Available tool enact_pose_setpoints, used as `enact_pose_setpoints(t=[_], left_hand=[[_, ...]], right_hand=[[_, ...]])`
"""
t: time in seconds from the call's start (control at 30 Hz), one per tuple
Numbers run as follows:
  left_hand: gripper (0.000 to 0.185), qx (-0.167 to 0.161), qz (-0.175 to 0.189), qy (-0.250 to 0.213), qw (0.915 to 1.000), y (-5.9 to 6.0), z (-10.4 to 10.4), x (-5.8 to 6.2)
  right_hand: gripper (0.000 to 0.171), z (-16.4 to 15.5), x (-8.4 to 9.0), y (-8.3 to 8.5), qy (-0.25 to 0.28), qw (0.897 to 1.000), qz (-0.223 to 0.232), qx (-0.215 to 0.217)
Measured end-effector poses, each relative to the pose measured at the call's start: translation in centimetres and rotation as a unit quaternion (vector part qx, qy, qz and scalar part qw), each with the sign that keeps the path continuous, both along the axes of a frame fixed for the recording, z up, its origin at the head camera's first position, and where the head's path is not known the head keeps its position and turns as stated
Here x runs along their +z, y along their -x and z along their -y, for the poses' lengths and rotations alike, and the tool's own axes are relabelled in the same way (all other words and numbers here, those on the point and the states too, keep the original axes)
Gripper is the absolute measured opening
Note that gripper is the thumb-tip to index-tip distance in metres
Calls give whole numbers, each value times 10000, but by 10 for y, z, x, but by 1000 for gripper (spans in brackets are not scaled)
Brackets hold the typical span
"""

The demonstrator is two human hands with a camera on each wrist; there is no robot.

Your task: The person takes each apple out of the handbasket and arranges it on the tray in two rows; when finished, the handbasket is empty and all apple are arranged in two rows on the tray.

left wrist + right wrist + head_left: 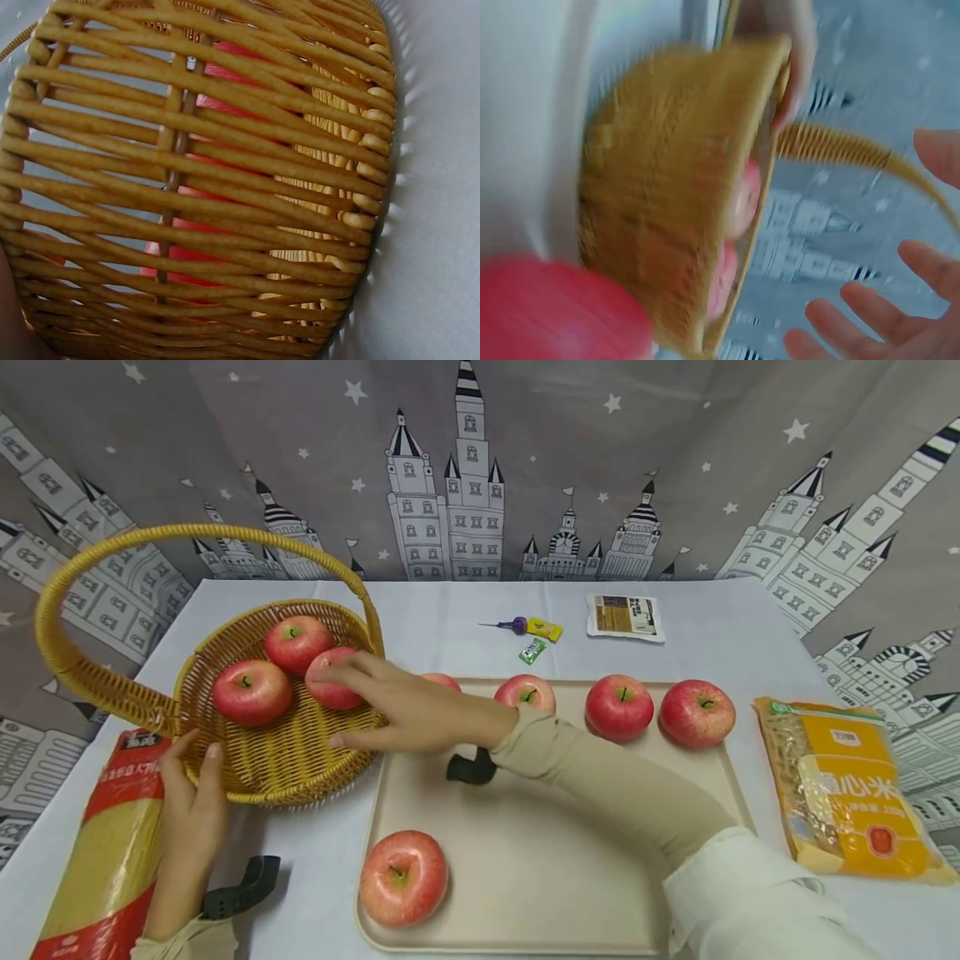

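I see a wicker basket (288, 752) near the table's left edge holding three red apples (251, 692). My right hand (397, 706) hovers over its rim, fingers spread, holding nothing; my left hand (191, 810) grips the near rim. One apple on the beige tray (525, 852) is half hidden behind my wrist. Package writing is unreadable.

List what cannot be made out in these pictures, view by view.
Head view: the right hand covers most of one apple on the tray; print on the small packet is too small to read.
Left wrist view: the apples show only as red behind the basket weave.
Right wrist view: motion blur smears the basket and the red apple at the bottom left.
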State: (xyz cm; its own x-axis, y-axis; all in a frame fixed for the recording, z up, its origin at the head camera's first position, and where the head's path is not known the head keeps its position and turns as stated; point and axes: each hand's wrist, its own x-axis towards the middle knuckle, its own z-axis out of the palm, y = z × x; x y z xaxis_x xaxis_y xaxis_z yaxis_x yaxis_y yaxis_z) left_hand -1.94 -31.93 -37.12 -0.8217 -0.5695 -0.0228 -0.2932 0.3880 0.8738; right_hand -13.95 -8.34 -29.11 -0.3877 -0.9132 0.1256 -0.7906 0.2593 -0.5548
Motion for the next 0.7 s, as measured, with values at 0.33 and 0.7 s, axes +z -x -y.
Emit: enact_pose_setpoints(t=[0.33, 0.7], left_hand=[[51, 103, -71, -22, 9999, 4, -9, 0], [50, 82, -135, 23, 9999, 7, -9, -3]], right_hand=[[71, 64, 2, 55, -377, 9941, 315, -964], [98, 79, -22, 66, -1325, 9774, 1207, -1123]])
